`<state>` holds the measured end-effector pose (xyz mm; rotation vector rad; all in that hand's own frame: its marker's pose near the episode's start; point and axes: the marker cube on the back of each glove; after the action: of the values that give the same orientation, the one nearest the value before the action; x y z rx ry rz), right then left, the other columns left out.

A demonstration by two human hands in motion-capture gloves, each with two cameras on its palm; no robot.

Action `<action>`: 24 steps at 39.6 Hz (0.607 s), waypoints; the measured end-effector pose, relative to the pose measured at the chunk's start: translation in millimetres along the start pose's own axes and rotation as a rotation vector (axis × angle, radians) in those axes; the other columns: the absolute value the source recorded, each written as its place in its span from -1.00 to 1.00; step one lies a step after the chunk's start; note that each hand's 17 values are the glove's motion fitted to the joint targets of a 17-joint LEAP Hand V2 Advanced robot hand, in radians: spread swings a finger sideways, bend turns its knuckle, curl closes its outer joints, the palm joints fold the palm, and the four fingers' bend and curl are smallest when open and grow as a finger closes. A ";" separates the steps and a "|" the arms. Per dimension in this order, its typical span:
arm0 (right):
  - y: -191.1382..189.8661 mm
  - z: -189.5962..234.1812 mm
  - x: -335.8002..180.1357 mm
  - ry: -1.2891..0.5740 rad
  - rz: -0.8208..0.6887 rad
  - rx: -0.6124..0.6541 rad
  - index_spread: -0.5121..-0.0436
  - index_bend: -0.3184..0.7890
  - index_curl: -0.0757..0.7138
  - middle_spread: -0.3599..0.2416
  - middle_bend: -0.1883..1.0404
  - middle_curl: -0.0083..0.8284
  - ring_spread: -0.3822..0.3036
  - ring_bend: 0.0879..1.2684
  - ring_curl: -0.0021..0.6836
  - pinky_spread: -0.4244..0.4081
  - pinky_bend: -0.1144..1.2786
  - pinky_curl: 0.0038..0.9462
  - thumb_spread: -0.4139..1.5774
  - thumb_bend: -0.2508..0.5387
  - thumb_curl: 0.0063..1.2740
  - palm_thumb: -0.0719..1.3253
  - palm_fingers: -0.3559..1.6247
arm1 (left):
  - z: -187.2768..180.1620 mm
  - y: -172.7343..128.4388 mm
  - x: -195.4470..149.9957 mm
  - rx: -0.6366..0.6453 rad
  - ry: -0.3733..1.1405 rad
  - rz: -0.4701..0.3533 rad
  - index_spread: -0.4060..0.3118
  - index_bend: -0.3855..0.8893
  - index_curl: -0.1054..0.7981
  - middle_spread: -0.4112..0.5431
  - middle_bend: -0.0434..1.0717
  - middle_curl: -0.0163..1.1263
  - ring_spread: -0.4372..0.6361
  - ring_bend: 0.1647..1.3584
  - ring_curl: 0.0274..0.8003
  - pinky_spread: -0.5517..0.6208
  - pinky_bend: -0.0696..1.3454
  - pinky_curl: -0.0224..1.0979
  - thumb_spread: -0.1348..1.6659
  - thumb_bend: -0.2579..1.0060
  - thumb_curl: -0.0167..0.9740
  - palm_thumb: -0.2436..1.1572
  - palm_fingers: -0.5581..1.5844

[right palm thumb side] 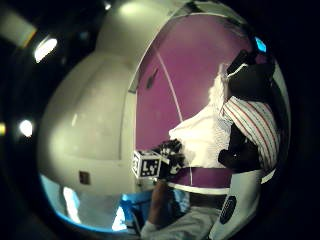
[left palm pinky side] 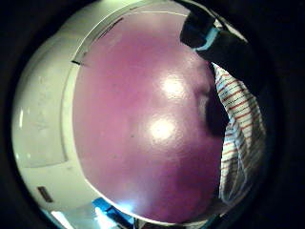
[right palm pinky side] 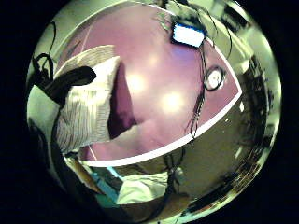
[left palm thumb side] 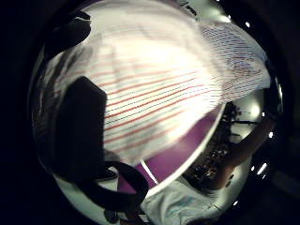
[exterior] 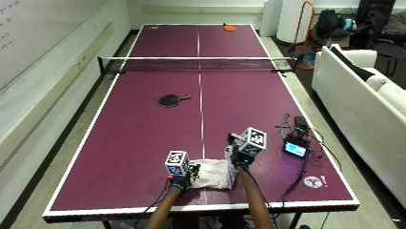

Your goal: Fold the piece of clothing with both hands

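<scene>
Low in the frame, our left hand [exterior: 184,175] and right hand [exterior: 239,156] each grip the shirt [exterior: 212,173] on the table [exterior: 146,138].

Recreation room: purple ping-pong table [exterior: 146,119] with net [exterior: 198,64], white sofa [exterior: 361,90].

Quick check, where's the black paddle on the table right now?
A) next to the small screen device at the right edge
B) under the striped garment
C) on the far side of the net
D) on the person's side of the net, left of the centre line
D: in the outside view the black paddle lies on the purple table between the net and the person, left of the white centre line.
</scene>
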<state>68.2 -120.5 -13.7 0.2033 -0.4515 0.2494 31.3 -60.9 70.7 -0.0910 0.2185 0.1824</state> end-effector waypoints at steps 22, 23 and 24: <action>107.3 107.2 -210.2 0.052 -0.485 -0.337 -0.24 -0.30 -0.27 -0.69 -0.15 0.14 -0.67 0.07 0.34 -0.87 0.01 -0.19 -0.02 -0.45 -0.12 0.57 0.49 | -18.9 21.7 -145.0 0.302 0.178 -0.195 -0.30 -0.14 0.10 -0.36 -0.61 -0.38 -0.16 -0.41 -0.17 0.55 -0.64 -0.34 0.78 -0.52 -0.52 -0.15 0.10; 111.9 104.6 -206.9 0.033 -0.505 -0.365 -0.25 -0.34 -0.29 -0.70 -0.18 0.12 -0.68 0.06 0.34 -0.83 0.02 -0.18 -0.01 -0.46 -0.12 0.55 0.44 | -19.8 21.9 -144.3 0.302 0.180 -0.194 -0.30 -0.15 0.10 -0.36 -0.61 -0.37 -0.16 -0.42 -0.17 0.55 -0.64 -0.34 0.78 -0.52 -0.52 -0.14 0.10; 114.5 101.4 -203.0 0.017 -0.523 -0.377 -0.24 -0.37 -0.31 -0.69 -0.20 0.12 -0.69 0.05 0.33 -0.80 0.03 -0.18 0.02 -0.45 -0.12 0.54 0.42 | -20.7 21.7 -142.8 0.303 0.178 -0.193 -0.30 -0.15 0.10 -0.36 -0.61 -0.37 -0.16 -0.42 -0.17 0.55 -0.64 -0.34 0.79 -0.52 -0.51 -0.14 0.10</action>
<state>-181.7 -75.9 -0.6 -0.0545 -0.4056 -0.3458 -114.2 -66.2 81.0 0.1735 0.4102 -0.0526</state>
